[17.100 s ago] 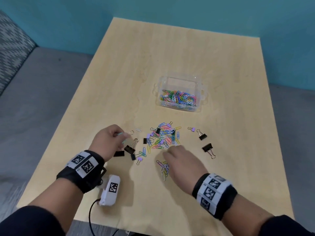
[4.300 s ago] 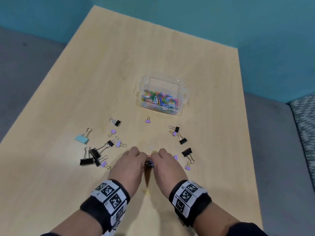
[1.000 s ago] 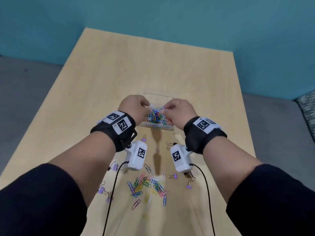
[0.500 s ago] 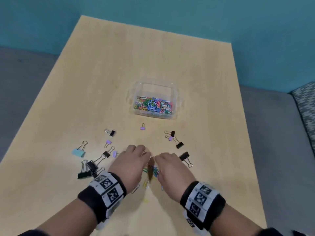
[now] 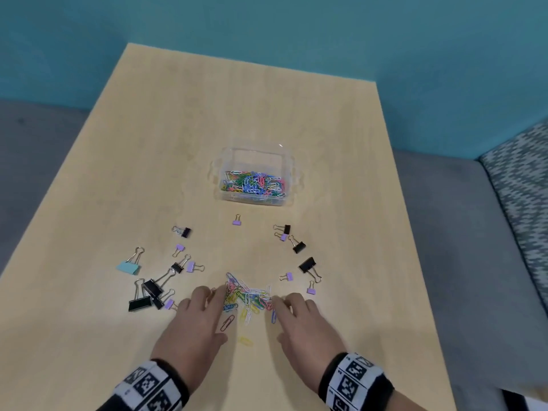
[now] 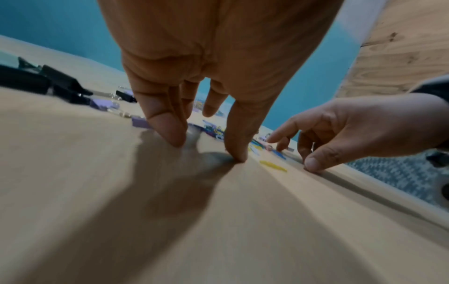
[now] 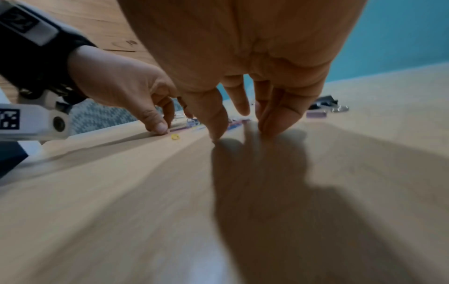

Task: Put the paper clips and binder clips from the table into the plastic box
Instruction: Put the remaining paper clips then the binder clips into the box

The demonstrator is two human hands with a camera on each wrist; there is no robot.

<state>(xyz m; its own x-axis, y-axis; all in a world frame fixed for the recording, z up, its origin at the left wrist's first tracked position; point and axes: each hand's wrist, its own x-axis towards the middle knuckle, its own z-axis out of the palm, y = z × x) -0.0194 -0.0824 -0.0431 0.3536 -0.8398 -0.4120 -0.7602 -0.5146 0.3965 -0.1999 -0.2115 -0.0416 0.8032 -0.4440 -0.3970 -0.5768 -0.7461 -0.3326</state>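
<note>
The clear plastic box stands mid-table, holding many coloured paper clips. A loose pile of paper clips lies near the front edge. My left hand touches the table on the pile's left side, and my right hand on its right. Both hands point their fingers down at the wood and hold nothing. The left wrist view shows my left hand with its fingertips on the table. In the right wrist view my right hand stands the same way. A lone yellow clip lies between my wrists.
Binder clips lie scattered on the table: a teal one and a black cluster on the left, black ones on the right, and a small purple one just before the box. Grey seating surrounds the table.
A second ago both hands were over the box. They came back to the pile near the front edge and have now drawn apart to either side of it.
</note>
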